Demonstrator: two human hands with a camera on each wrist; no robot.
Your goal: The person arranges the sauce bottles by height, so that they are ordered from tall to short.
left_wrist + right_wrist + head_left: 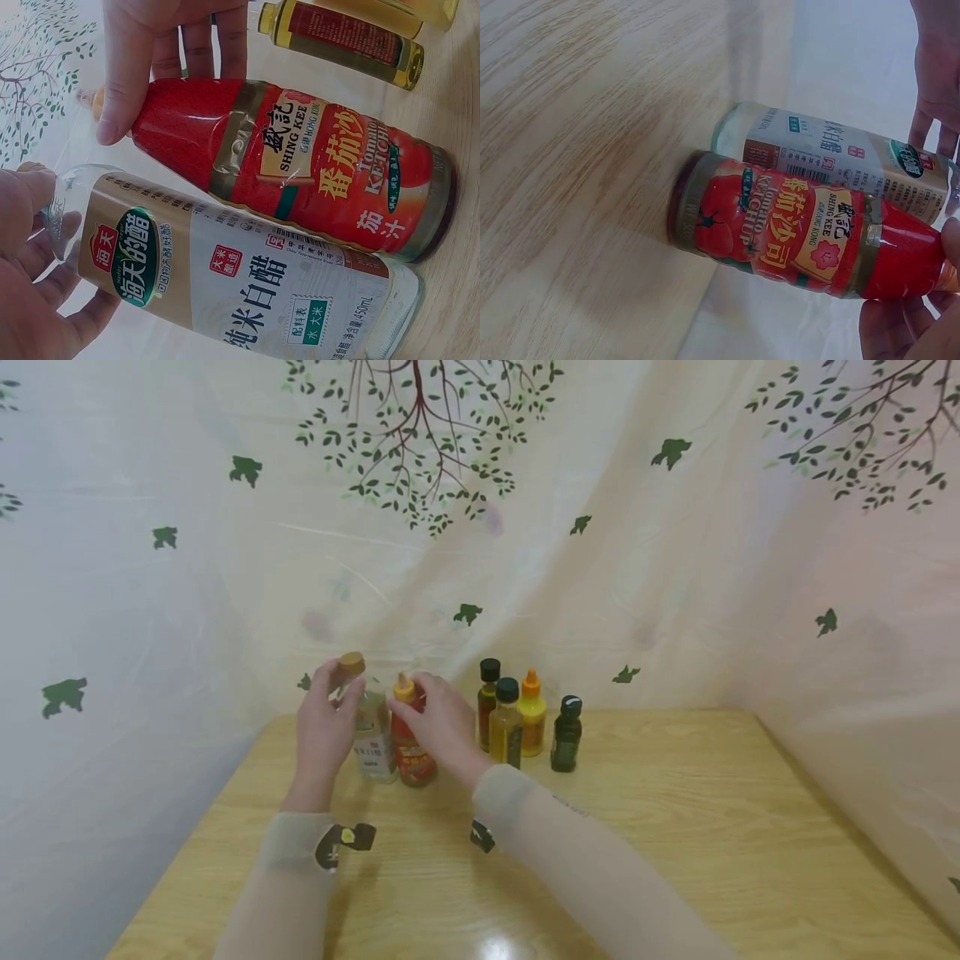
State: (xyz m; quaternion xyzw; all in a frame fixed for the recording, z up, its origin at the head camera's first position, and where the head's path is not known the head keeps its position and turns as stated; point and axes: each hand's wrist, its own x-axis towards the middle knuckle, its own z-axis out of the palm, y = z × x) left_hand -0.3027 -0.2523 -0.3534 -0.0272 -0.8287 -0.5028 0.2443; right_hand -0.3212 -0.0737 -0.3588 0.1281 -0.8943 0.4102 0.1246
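Side by side at the table's back left are a clear vinegar bottle (375,753) with a brown cap and a red ketchup bottle (414,762) with a yellow-orange nozzle top. My left hand (325,731) grips the vinegar bottle's neck, thumb and fingers around it just below the cap. My right hand (447,722) holds the ketchup bottle by its upper part, under the nozzle. In the left wrist view, the ketchup bottle (255,161) lies close against the vinegar bottle (202,262), both labels showing. Part of each neck is hidden by fingers.
Right of my right hand stand a dark-capped oil bottle (488,697), a green-capped yellowish bottle (506,727), a yellow bottle (532,718) with an orange nozzle, and a small dark bottle (566,739). A leaf-patterned curtain (555,577) hangs behind the wooden table (660,827).
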